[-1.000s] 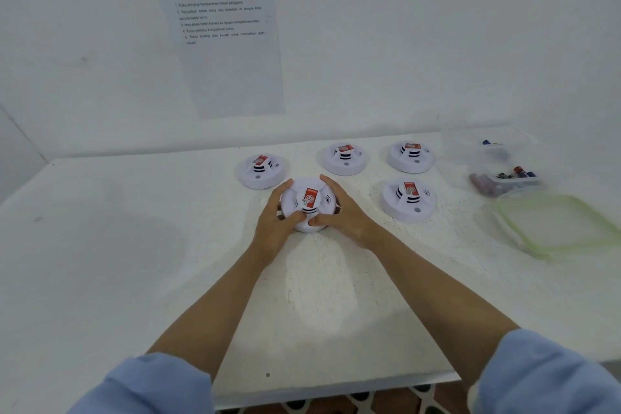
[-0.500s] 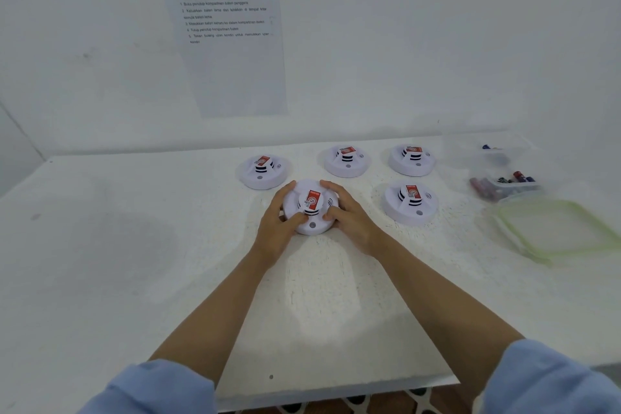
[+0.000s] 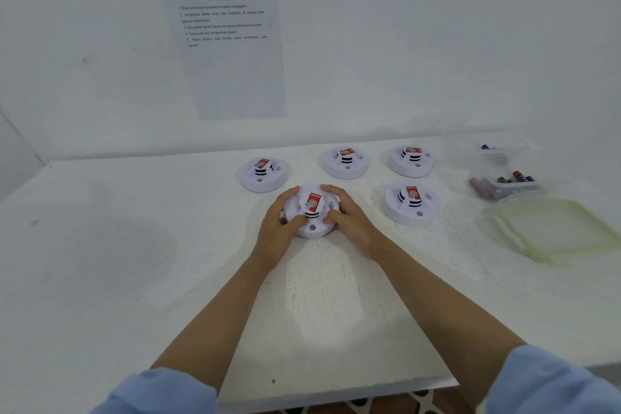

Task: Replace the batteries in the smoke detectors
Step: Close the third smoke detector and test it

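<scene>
A round white smoke detector with a red label on top sits on the white table in front of me. My left hand grips its left side, thumb on top. My right hand grips its right side, fingers curled over the rim. Several more identical detectors stand behind and to the right: one at the back left, two at the back, one at the right.
A clear plastic box with several batteries stands at the far right, a second clear box behind it. A green-rimmed lid lies near the right edge. A printed instruction sheet hangs on the wall.
Both hands stay on the same detector; it has turned slightly, the red label now more upright. The view has shifted a little.
</scene>
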`<state>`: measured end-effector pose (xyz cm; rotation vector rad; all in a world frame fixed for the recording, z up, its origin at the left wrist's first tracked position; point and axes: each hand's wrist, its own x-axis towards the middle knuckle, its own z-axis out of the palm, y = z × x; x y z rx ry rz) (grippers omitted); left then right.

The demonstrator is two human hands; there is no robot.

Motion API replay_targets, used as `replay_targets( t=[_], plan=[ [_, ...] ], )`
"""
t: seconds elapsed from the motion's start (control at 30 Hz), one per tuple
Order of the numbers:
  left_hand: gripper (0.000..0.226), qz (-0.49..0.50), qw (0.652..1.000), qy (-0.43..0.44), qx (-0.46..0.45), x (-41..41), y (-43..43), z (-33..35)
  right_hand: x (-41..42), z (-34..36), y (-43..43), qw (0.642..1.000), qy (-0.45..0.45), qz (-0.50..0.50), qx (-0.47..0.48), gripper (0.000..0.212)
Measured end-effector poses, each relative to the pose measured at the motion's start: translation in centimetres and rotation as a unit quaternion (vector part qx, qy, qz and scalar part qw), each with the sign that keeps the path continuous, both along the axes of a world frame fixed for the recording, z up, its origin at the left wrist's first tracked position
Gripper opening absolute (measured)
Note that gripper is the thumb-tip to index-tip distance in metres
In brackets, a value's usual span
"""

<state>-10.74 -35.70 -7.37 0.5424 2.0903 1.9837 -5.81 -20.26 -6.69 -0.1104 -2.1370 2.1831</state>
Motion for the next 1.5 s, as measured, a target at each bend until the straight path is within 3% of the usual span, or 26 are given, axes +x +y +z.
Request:
replay_targets(
  t=[0.93,1.5],
  plan=[
    [0.046,0.002,1.000,0.007,-0.010,0.04,0.07,-0.04,0.27,0.31,-0.11,1.000,0.003,-0.005,0.009,0.051],
    [0.057,-0.002,1.000,-0.005,-0.012,0.42,-0.05,0.36,0.39,0.53,-0.15,1.000,-0.004,-0.004,0.003,0.051]
  ],
)
